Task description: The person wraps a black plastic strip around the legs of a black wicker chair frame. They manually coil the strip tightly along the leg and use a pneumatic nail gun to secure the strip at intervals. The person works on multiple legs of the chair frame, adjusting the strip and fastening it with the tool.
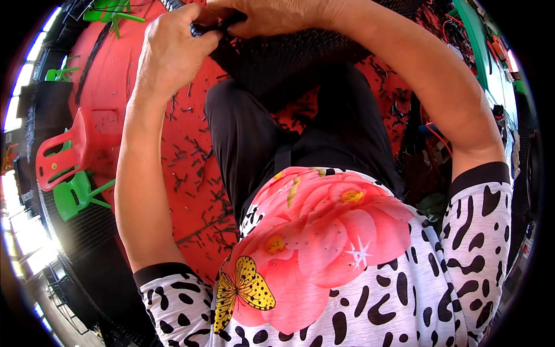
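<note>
Black woven piece [289, 61]: dark, ridged and faintly glossy, above the trousered knees [234, 110], its far side cut off by the upper edge of view.
Left grip [175, 49]: at the woven piece's left corner, thumb and fingers pinched nearly together on a dark strand [209, 27].
Right grip [277, 14]: at the woven piece's upper left, fingers curled, partly cut off; cannot tell how far closed or what it holds.
Arms: left forearm upright, left of the piece; right one slanting across from its right.
Room: red floor [185, 144] with black scraps [199, 184] left of the piece; chairs [81, 136] farther left; red cables [455, 18] to its right.
</note>
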Demonstrator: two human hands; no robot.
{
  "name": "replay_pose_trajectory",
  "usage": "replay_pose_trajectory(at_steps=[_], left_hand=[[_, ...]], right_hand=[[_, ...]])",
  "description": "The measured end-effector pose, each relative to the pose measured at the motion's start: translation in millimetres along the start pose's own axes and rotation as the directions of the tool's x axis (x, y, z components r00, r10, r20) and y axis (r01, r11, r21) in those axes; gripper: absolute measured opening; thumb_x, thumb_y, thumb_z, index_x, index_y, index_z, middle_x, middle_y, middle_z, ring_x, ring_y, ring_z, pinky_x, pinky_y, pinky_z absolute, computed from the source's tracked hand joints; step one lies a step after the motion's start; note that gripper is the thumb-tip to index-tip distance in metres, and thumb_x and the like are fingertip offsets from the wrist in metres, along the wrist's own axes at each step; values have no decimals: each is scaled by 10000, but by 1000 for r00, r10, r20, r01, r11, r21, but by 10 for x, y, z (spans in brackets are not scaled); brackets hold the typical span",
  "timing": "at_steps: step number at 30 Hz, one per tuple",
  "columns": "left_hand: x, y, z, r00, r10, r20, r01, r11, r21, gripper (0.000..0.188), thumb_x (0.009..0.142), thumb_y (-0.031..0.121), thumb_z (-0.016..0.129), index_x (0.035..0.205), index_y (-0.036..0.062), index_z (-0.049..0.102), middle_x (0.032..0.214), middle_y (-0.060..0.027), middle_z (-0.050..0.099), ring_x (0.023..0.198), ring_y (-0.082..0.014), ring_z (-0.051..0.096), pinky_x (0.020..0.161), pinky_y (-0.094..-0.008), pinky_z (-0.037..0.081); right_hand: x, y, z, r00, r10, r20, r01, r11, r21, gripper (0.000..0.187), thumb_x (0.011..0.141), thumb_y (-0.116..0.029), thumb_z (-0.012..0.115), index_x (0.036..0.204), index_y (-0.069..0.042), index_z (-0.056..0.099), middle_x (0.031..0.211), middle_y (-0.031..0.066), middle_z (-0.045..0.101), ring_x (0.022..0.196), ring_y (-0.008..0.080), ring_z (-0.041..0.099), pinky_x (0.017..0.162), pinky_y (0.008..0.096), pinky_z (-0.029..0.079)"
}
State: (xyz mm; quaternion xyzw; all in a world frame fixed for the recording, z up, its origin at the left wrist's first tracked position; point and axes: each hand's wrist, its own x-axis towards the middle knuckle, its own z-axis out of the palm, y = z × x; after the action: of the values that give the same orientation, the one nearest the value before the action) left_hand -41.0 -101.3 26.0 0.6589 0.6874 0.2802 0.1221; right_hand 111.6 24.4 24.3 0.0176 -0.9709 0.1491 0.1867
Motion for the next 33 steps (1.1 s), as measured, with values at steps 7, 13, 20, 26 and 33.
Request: replay_pose_trajectory(at_steps=[7, 13, 20, 26, 33], left_hand=[[22, -86, -45, 999, 38, -7, -38, 999, 6, 266, 778, 104, 678, 1030, 19, 677, 868, -37, 692, 713, -76, 565, 667, -253, 461], [24, 2, -14, 1000, -4, 16, 3, 999, 51, 276, 775, 102, 688, 1037, 17, 671, 883, -25, 691, 676, -72, 524, 639, -247, 444], [31, -75, -65, 993, 108, 57, -112, 992, 62, 288, 775, 77, 678, 1058, 26, 663, 944, -37, 685, 819, -101, 590, 782, -257, 454], [-48, -143, -41, 996, 79, 29, -78, 997, -27, 272, 799, 68, 655, 1068, 25, 658, 1007, -44, 682, 960, -128, 611, 918, -287, 428], [-92, -171, 30, 991, 128, -32, -130, 990, -49, 266, 819, 65, 644, 1082, 30, 654, 1010, -36, 681, 957, -116, 608, 905, -285, 436]], right_hand=[[93, 34, -7, 997, -71, 34, 69, 997, 37, 187, 722, -135, 624, 854, -2, 625, 796, 236, 634, 811, 394, 634, 733, 468, 493], [39, -45, -40, 996, 19, 87, -16, 999, -35, 188, 713, -130, 621, 844, 4, 627, 783, 241, 635, 802, 394, 634, 736, 467, 488], [-67, 48, 114, 993, -75, -96, 74, 997, -19, 232, 751, -162, 628, 902, 11, 597, 807, 220, 609, 817, 386, 615, 739, 454, 486], [-119, 117, 236, 964, -141, -227, 137, 990, -30, 246, 770, -178, 651, 920, 5, 584, 826, 203, 591, 816, 380, 602, 726, 449, 483], [-154, 124, 246, 961, -143, -237, 139, 990, -30, 233, 766, -170, 662, 896, 1, 575, 832, 197, 586, 817, 377, 597, 723, 443, 483]])
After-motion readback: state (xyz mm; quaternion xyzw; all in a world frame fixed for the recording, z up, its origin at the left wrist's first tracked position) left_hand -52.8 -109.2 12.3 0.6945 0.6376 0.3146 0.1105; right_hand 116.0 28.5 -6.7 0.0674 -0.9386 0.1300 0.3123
